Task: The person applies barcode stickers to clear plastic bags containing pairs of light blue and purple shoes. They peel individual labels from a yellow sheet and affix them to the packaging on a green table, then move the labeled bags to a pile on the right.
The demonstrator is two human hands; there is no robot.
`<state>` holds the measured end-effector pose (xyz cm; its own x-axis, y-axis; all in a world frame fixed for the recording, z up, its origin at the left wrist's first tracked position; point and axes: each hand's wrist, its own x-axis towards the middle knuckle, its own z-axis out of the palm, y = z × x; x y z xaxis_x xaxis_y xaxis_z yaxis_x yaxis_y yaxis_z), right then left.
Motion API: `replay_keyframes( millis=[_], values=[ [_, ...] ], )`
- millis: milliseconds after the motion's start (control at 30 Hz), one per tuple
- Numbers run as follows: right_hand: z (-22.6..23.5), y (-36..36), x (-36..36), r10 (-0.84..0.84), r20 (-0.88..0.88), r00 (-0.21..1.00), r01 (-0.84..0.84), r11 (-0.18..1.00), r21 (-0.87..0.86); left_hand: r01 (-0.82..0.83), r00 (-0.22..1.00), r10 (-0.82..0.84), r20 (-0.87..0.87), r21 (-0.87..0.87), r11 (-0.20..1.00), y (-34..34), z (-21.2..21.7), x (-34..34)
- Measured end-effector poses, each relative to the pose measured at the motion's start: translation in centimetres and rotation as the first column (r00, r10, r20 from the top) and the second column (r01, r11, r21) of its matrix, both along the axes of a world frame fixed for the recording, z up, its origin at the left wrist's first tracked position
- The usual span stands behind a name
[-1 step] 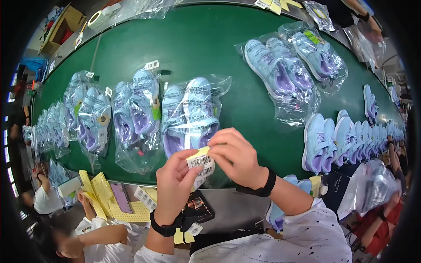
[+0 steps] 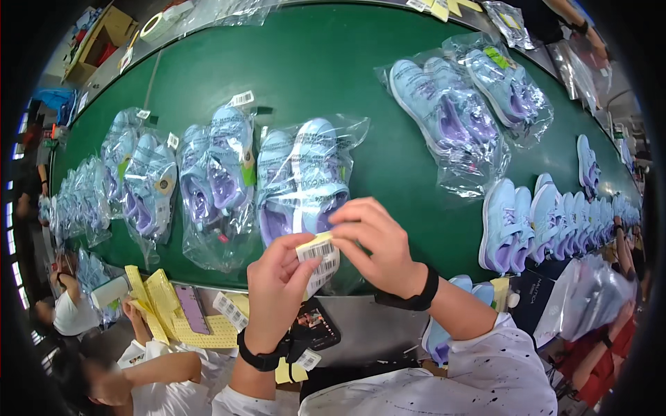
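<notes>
Head view: both hands (image 2: 326, 267) pinch a barcode label (image 2: 319, 262) at the green table (image 2: 312, 62) edge.

White barcode label strip (image 2: 318, 263) with yellow backing, pinched before bagged shoes (image 2: 302, 182).

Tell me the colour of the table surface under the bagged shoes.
The table surface is dark green, best seen in the head view.
</notes>
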<state>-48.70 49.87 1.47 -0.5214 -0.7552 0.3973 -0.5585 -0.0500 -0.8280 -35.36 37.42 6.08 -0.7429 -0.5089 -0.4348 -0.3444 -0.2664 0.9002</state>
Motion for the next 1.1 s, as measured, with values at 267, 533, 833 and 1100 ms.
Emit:
replay_keyframes(
  millis=[267, 533, 833, 1100],
  values=[
    [0.4, 0.7, 0.8, -0.087, -0.256, 0.963, 0.106, 0.993, 0.059, 0.076, 0.997, -0.076, 0.007, -0.236, 0.969, 0.1, -1.1, 0.0],
    [-0.1, 0.8, 1.6, -0.133, 0.006, 0.991, 0.133, 0.989, 0.061, 0.148, 0.989, -0.141, 0.053, -0.170, 0.974, 0.5, -0.7, 0.0],
    [-4.0, -0.4, -5.1, -0.425, 0.624, 0.655, 0.543, 0.839, 0.002, 0.060, 0.991, -0.019, 0.131, -0.322, 0.945, -1.1, -1.7, 1.0],
    [-10.2, -3.9, -9.8, -0.542, 0.566, 0.622, 0.378, 0.840, 0.390, -0.002, 0.998, 0.020, 0.059, -0.298, 0.955, 0.2, -1.8, 1.2]
  ],
)
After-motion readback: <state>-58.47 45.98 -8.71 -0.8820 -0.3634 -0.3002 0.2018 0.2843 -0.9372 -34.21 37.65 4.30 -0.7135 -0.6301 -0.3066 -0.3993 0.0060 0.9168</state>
